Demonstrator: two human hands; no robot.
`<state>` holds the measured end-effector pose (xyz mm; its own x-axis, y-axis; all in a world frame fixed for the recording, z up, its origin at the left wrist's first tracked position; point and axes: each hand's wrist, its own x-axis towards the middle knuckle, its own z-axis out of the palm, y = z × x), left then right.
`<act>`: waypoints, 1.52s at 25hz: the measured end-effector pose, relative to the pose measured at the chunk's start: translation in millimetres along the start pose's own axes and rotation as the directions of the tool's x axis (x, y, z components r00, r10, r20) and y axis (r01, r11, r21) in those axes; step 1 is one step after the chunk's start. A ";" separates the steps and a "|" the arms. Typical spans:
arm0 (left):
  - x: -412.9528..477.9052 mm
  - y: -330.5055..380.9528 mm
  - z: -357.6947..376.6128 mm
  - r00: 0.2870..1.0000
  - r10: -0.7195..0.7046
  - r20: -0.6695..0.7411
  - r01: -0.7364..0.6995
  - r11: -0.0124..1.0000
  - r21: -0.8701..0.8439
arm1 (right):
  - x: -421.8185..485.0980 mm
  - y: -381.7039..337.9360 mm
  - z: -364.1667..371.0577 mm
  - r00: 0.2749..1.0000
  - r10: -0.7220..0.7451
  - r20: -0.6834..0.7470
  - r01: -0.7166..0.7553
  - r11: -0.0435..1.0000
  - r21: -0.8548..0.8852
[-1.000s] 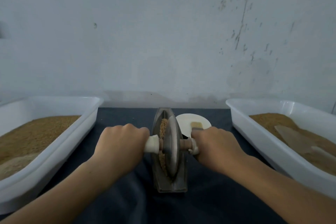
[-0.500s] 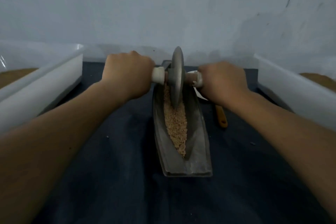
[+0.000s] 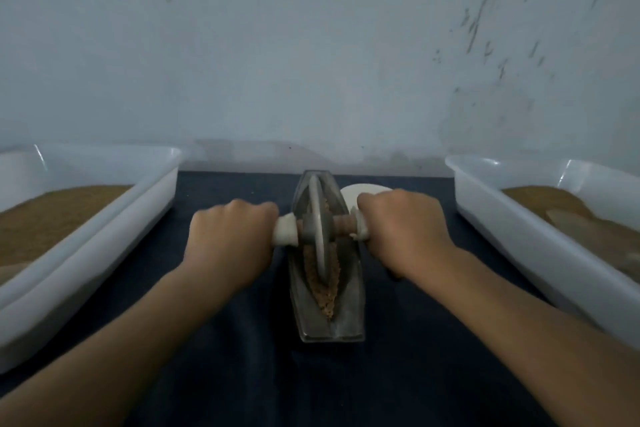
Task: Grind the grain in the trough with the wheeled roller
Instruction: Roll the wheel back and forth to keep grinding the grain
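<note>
Head view — left hand (image 3: 230,241) and right hand (image 3: 403,232) clamp the wheeled roller (image 3: 318,229) handles, hiding them; grain (image 3: 327,288) half-hidden in the trough (image 3: 346,315) — bins crowd both sides.

Grey trough (image 3: 349,295) holds tan grain (image 3: 327,291); white tubs (image 3: 114,232) flank it on dark blue cloth (image 3: 242,374).

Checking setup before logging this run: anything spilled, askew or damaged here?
Nothing stands out. The grain lies inside the trough, the roller wheel sits in its groove, the left hand and right hand grip its handles, and no spill shows on the cloth.
</note>
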<state>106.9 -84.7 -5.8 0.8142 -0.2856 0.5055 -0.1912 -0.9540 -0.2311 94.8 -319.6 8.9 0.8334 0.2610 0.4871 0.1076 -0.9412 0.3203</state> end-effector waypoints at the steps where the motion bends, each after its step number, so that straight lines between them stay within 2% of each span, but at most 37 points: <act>1: -7.6 -1.9 -4.8 1.000 0.000 0.020 0.000 1.000 0.001 | -6.4 1.2 -5.6 1.000 -0.016 0.015 0.016 1.000 0.008; 7: -4.6 -7.1 -15.9 0.998 0.060 0.032 -0.061 0.997 0.045 | -19.5 8.5 -8.4 0.999 0.024 0.026 -0.025 0.999 0.038; 11: 33.3 -5.3 6.2 0.997 0.049 0.061 -0.049 0.999 0.014 | 7.2 7.3 15.6 0.994 0.098 0.044 -0.099 0.995 0.030; 16: 62.3 -4.9 28.3 0.999 0.012 0.035 -0.011 0.999 -0.034 | 43.8 8.3 40.1 0.993 0.114 0.039 -0.117 0.991 0.069; 19: 53.7 -2.1 21.8 0.998 -0.019 0.060 0.023 0.998 -0.061 | 39.9 4.1 33.7 0.994 0.110 0.019 -0.111 0.992 0.057; 22: 20.0 -0.6 6.4 1.000 -0.011 0.022 0.012 1.000 -0.025 | 13.3 0.3 15.7 0.998 0.069 0.004 -0.069 0.997 0.047; 25: -7.1 -1.7 -19.0 0.995 0.088 -0.040 -0.086 0.995 0.057 | -20.0 3.8 -7.7 0.997 0.031 0.068 -0.036 0.997 0.075; 27: -13.6 -2.7 -35.4 0.991 0.129 -0.028 -0.126 0.988 0.090 | -33.4 8.5 -23.8 0.994 0.020 0.104 -0.032 0.992 0.120; 30: -6.1 -1.1 -37.9 0.992 0.120 0.047 -0.123 0.990 0.067 | -31.7 12.0 -33.0 0.969 0.001 0.246 -0.054 0.976 0.209; 32: 9.9 1.0 -27.8 0.995 0.097 0.034 -0.099 0.993 0.065 | -16.3 9.8 -21.8 0.957 0.021 0.288 -0.087 0.972 0.220; 34: 27.4 4.1 -8.2 0.997 0.076 -0.019 -0.075 0.995 0.071 | 3.3 7.0 1.4 0.972 0.062 0.225 -0.101 0.981 0.164; 38: 49.5 10.7 22.2 0.986 0.054 -0.156 -0.038 0.994 0.100 | 31.4 4.9 42.3 0.991 0.133 0.006 -0.133 0.985 0.109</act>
<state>157.3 -107.0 -1.8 0.7072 -0.3473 0.6158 -0.1667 -0.9284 -0.3322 144.4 -325.1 -8.5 0.8437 0.1323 0.5202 0.0546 -0.9853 0.1620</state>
